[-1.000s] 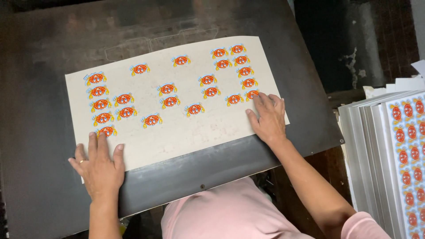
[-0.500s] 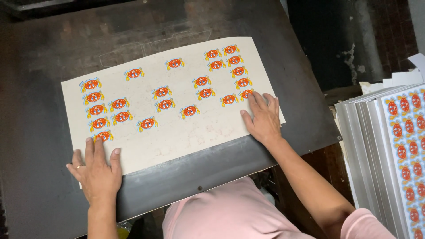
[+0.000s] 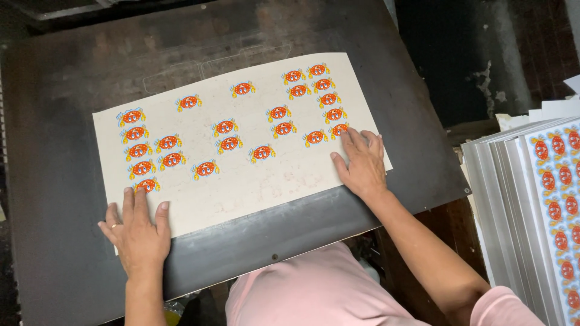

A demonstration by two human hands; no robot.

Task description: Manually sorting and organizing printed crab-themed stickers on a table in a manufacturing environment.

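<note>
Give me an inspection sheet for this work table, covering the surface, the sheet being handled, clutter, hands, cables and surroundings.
Surface: dark worn metal plate, scuffed, sloping toward the person.
Job's things: pale printed sheet lying flat on the plate, carrying scattered orange crab stickers, with many spots bare.
Clutter: nothing seen on the plate besides the sheet.
Hands: left hand flat on the sheet's near left corner, a ring on one finger; right hand flat on its near right edge. Neither grips anything.
Cables: nothing seen.
Surroundings: stack of similar printed sheets at right, fanned; dark floor beyond; pink clothing at the bottom.
</note>
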